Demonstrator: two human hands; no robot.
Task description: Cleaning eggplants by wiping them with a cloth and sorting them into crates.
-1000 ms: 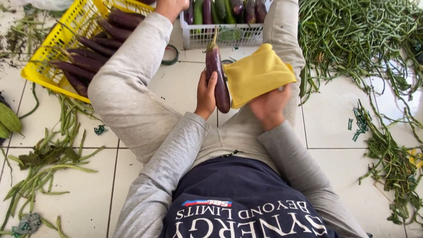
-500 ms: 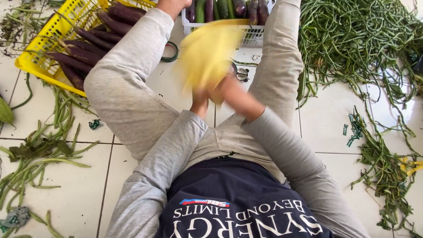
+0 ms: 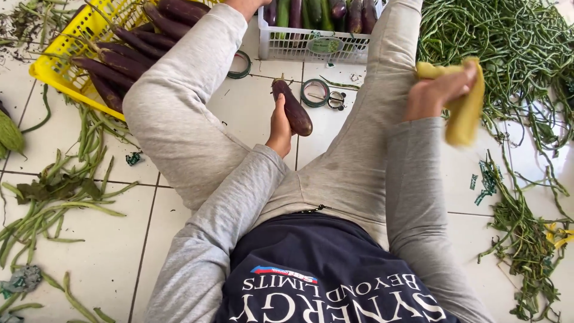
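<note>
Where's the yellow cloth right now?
In the head view the yellow cloth is at the right, bunched in the right hand over the right knee, beside the pile of long beans.

We look down on a brightly and evenly lit scene, soft daylight filling the white tiled floor (image 3: 251, 113) with no harsh glare. Shadows are faint and short: a pale one lies under the bent grey-trousered knee (image 3: 173, 113) and along the yellow plastic crate (image 3: 60, 69). The right hand (image 3: 439, 93) and the crumpled yellow cloth (image 3: 466, 110) it grips are smeared by motion blur, while the left hand (image 3: 279, 128) and its long dark purple aubergine (image 3: 293, 107) stay sharp. The wide lens bends the tile lines near the edges, and the heap of green long beans (image 3: 496, 42) at the top right stretches outward, slightly soft.
</note>
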